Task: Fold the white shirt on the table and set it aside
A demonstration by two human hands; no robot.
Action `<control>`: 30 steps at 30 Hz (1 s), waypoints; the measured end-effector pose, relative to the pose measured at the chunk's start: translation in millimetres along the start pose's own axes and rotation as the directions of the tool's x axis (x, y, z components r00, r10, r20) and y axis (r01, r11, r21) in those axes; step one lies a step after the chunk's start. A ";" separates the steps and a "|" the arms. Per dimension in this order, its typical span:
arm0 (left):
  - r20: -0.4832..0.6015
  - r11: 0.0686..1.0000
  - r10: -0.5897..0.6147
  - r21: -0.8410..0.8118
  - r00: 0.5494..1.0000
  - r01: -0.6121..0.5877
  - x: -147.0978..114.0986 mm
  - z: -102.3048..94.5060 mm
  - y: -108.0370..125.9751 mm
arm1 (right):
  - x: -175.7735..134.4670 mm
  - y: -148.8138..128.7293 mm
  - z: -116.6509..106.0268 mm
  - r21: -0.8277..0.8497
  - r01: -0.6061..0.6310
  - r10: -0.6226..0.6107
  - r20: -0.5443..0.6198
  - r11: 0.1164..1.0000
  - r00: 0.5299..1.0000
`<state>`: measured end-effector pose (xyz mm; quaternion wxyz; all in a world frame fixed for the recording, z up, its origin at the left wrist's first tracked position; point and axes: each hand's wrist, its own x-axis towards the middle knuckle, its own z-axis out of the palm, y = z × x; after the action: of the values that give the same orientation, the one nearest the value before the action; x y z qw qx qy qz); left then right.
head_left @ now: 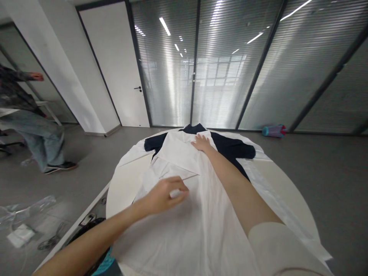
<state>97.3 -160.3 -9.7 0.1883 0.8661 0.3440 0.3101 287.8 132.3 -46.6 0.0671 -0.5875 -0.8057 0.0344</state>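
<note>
A white garment, perhaps a shirt [184,222], lies spread over a round table [123,191], creased and folded over near its upper part. Beneath it, a dark navy short-sleeved top [232,145] shows at the collar and both sleeves. More white cloth [264,184] sticks out under the navy top on both sides. My right hand [202,143] rests flat on the white garment near its upper edge, fingers spread. Lower and to the left, my left hand [168,194] is over the garment, fingers bent, a gap between thumb and forefinger, nothing in it.
At the left stands a person [31,115] with one arm stretched out. Clear plastic wrapping [28,211], a white box-like item [21,235] and cables lie on the floor. Below the table's left side is a teal basket [105,264]. A blue-and-pink cylindrical object [273,131] lies by the glass wall.
</note>
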 end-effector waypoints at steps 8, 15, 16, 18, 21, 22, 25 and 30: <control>-0.308 0.635 -0.771 -0.303 0.558 0.710 73.4 -94.8 -172.5 | -114.6 -126.7 -5.9 0.061 0.829 -0.827 -0.058 0.556 0.559; -0.192 0.563 -0.826 -0.230 0.530 0.794 114.9 -84.7 -218.0 | -243.5 -204.6 12.7 -0.122 0.992 -0.978 -0.206 0.004 -0.021; -0.189 0.563 -0.826 -0.213 0.532 0.799 120.4 -81.1 -221.1 | -248.1 -208.6 16.4 -0.134 0.991 -0.979 -0.202 0.013 -0.014; -0.190 0.563 -0.824 -0.179 0.534 0.807 130.2 -75.3 -226.5 | -250.0 -213.1 25.9 -0.140 0.989 -0.978 -0.206 0.044 0.014; -0.196 0.564 -0.822 -0.143 0.535 0.813 141.3 -71.3 -233.0 | -246.5 -214.7 41.3 -0.133 0.989 -0.953 -0.301 0.069 0.026; -0.198 0.563 -0.822 -0.137 0.535 0.815 143.9 -70.7 -234.8 | -245.7 -214.9 45.1 -0.136 0.988 -0.941 -0.338 0.073 0.023; -0.202 0.563 -0.821 -0.130 0.534 0.816 148.7 -69.3 -239.5 | -245.7 -215.7 49.2 -0.153 0.984 -0.926 -0.375 0.093 0.029; -0.188 0.577 -0.814 -0.141 0.550 0.805 147.2 -65.7 -241.6 | -245.6 -216.5 40.9 -0.172 0.982 -0.927 -0.376 0.077 0.007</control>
<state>21.8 119.3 -31.6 0.2846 0.5646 0.7169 0.2939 151.6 -167.0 -74.6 0.2724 0.1273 -0.9502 -0.0825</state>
